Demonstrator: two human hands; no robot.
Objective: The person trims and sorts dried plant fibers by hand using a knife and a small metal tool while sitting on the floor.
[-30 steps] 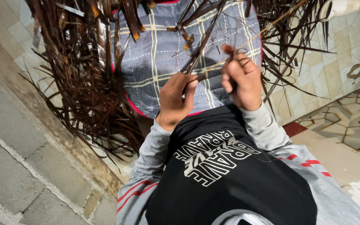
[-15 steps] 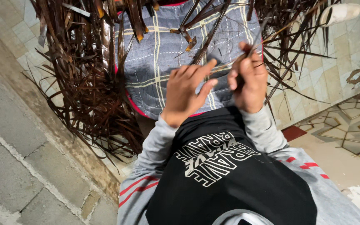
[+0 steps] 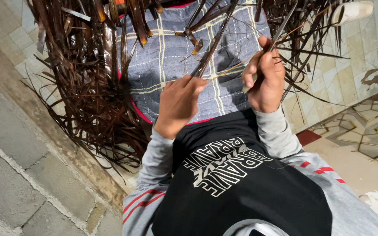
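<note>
My left hand (image 3: 178, 105) pinches a long dark brown dried leaf strip (image 3: 213, 46) that runs up and away across my lap. My right hand (image 3: 265, 78) is closed around a thin pale blade or sliver and another dark strip (image 3: 285, 22), held a little right of the left hand. A thin pale fibre (image 3: 228, 72) stretches between the two hands. Under both hands lies a blue-grey checked cloth (image 3: 171, 52) with a red edge, spread over my knees.
A thick heap of dark dried leaf strips (image 3: 88, 96) lies to the left and more strips (image 3: 311, 39) fan out at the upper right. Grey paving (image 3: 18, 166) is on the left, patterned floor tiles (image 3: 364, 131) on the right. A white object (image 3: 353, 11) sits top right.
My hands have drawn apart: the right hand moved up and right, pulling a thin fibre away from the strip that the left hand keeps hold of.
</note>
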